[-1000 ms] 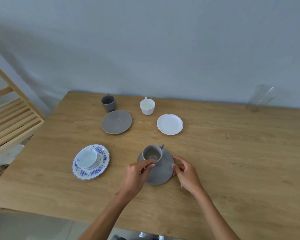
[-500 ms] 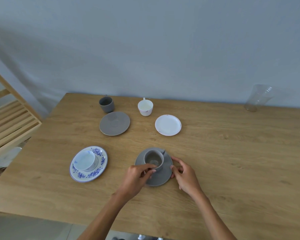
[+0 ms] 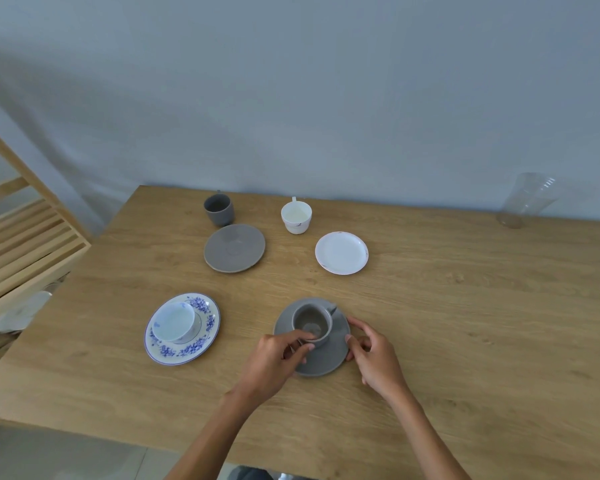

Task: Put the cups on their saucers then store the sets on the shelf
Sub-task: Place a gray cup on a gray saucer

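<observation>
Cup between both hands' fingertips

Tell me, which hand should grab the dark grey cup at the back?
Probably left: the dark grey cup stands back left, on the left hand's side; the right hand would cross over.

**Cups and saucers on the table**

A grey cup stands upright on its grey saucer. A blue-flowered cup sits on its matching saucer. Farther back, a dark cup stands just behind an empty grey saucer; a white cup stands near a white saucer. The slatted wooden shelf is at left.
</observation>
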`<act>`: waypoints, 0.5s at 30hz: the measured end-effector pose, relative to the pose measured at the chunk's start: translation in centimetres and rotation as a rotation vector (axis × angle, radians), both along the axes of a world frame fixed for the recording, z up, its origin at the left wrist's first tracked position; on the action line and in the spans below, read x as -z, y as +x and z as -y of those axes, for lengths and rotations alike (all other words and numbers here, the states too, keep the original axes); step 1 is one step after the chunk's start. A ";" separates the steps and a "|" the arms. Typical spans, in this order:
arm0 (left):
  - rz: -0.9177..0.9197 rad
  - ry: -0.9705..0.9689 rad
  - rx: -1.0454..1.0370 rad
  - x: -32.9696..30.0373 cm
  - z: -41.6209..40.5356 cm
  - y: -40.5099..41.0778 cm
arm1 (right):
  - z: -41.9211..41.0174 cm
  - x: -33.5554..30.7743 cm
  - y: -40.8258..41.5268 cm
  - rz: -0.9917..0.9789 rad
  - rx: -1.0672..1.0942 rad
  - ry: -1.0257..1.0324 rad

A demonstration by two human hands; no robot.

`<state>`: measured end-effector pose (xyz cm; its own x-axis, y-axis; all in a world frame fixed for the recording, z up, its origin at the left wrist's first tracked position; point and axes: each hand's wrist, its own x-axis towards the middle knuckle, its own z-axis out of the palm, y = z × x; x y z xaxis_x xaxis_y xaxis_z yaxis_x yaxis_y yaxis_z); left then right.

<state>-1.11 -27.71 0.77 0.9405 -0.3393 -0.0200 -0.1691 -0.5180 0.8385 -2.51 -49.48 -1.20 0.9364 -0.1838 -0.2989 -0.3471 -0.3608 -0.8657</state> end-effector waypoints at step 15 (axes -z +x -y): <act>0.057 -0.177 -0.198 -4.4 -3.3 11.1 | 1.6 -0.8 4.8 -0.061 0.212 0.168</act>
<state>10.00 -24.42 5.19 0.9867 -0.1424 0.0786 -0.1291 -0.3920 0.9108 2.27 -51.08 -0.43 0.8617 -0.3169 -0.3963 -0.4527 -0.1273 -0.8825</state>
